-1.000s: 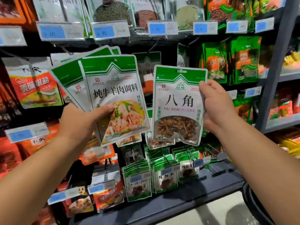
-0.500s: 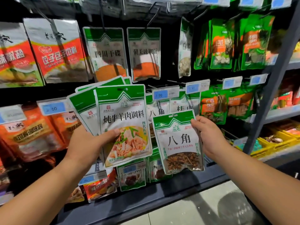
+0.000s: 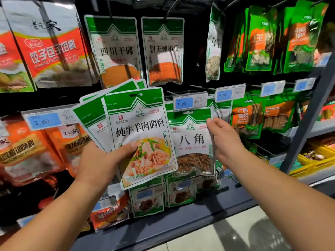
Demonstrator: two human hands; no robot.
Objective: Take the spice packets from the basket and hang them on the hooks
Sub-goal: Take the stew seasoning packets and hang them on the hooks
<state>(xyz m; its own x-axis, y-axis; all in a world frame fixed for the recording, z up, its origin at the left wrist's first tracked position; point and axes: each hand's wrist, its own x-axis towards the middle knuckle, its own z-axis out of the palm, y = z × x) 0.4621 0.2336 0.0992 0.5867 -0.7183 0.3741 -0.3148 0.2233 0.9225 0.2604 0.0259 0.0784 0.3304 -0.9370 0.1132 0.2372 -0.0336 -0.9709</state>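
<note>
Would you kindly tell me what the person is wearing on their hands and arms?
Nothing that shows: the left hand and right hand are bare, with no gloves, rings or watch visible, and the left forearm and right forearm are uncovered to the frame's edge, with no sleeve in view.

Bare forearms (image 3: 54, 214), bare left grip (image 3: 97, 160) and right grip (image 3: 226, 142).

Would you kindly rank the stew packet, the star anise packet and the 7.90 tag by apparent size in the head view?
1. stew packet, though it is nearest the camera, so its lead is unsure
2. star anise packet, partly covered
3. 7.90 tag
</note>
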